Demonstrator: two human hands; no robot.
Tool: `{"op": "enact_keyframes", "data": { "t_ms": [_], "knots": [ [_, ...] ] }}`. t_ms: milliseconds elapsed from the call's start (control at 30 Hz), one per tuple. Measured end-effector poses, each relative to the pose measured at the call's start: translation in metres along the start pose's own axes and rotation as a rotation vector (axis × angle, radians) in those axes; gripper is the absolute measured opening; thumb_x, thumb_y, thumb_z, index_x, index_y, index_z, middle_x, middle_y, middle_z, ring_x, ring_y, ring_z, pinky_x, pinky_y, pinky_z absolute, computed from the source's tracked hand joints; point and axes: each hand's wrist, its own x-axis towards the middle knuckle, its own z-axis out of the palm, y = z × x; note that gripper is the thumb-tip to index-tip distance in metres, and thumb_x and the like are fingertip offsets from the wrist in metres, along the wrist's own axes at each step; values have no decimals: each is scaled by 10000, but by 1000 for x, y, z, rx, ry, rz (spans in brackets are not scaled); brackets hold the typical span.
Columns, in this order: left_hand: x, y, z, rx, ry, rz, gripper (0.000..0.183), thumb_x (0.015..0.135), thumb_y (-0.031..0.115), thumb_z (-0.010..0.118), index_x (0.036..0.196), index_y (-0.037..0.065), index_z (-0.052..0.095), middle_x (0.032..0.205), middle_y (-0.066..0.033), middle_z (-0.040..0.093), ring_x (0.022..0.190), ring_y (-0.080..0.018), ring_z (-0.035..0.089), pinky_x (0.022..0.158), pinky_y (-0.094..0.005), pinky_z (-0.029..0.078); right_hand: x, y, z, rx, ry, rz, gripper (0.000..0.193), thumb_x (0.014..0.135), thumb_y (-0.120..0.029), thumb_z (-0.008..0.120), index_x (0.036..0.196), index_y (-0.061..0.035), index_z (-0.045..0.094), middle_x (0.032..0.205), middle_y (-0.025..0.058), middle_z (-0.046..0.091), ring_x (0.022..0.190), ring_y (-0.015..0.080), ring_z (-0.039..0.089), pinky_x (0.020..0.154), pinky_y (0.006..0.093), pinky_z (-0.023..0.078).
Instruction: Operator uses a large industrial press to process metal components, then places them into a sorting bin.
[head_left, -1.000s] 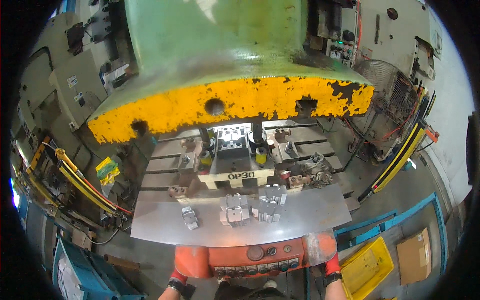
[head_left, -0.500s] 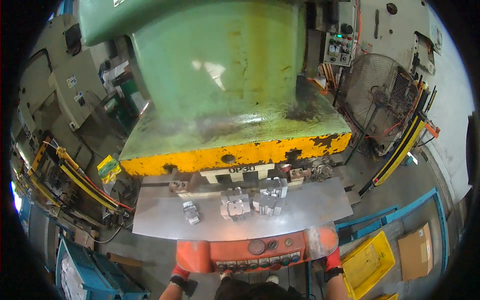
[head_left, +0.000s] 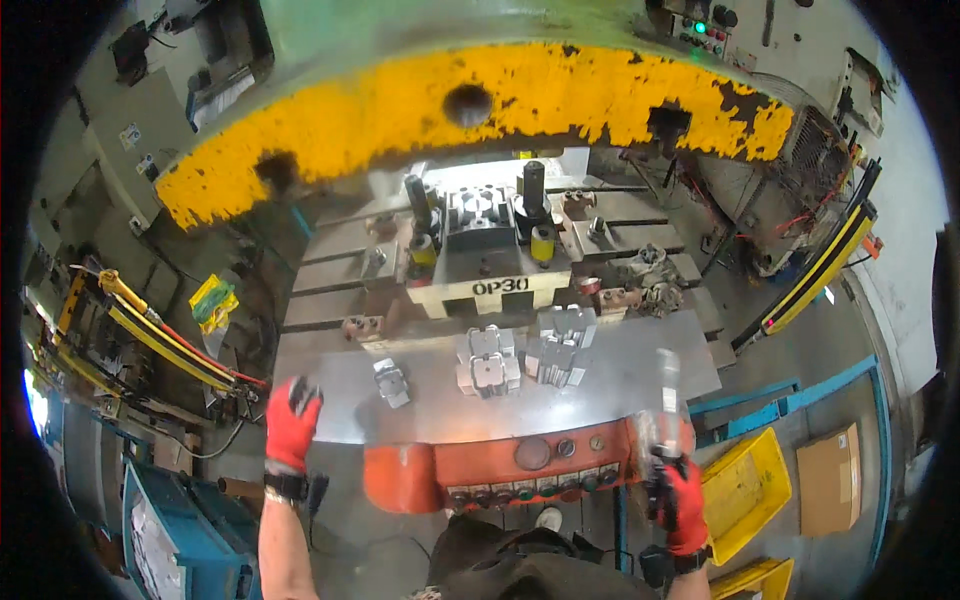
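Note:
My left hand (head_left: 294, 420), in a red glove with dark fingertips, is over the left edge of the metal plate (head_left: 330, 400). Its fingers are loosely bent and apart, and nothing shows in them. At the right end of the red control panel (head_left: 540, 468), my gloved right hand (head_left: 685, 508) is closed around a long, narrow silvery tool (head_left: 669, 395), blurred and pointing away from me. A single grey metal part (head_left: 391, 383) lies on the plate. Right of it are two stacks of similar parts, a middle stack (head_left: 488, 362) and a right stack (head_left: 560, 347).
Beyond the plate, a lower die (head_left: 480, 215) with two dark posts sits beneath the raised yellow-edged press ram (head_left: 590, 95). A yellow crate (head_left: 745, 495) and cardboard box (head_left: 830, 482) are at right. A blue bin (head_left: 185, 520) stands at left. Yellow-black guards flank the press.
The press ram has risen, uncovering the die. Both hands have left the panel's ends; the left moved out and forward, and the right now holds the silvery tool. The view has shifted.

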Motion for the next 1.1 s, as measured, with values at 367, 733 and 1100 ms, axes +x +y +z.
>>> {"op": "enact_keyframes", "data": {
  "t_ms": [367,733,1100],
  "knots": [
    [161,179,71,184,-170,601,525,845,174,750,1323,37,583,1246,-182,636,1180,-363,589,1023,-417,458,-2,-29,153,-582,-425,-126,423,947,-269,627,1303,-44,583,1076,173,691,994,351,648,878,426,493],
    [276,213,248,319,-87,547,647,899,587,565,1345,121,597,1393,-147,587,1273,-361,539,1065,-469,415,-35,-15,134,-452,-312,-121,431,930,-133,652,1355,-121,579,756,-9,599,561,81,498,484,263,383],
    [312,239,305,553,-336,288,724,863,586,597,1370,71,552,1385,-198,573,1260,-378,547,1056,-459,426,-55,-2,105,-13,-50,92,360,942,-183,670,1291,-107,628,730,-22,605,520,58,445,458,247,339]
  ]
}}
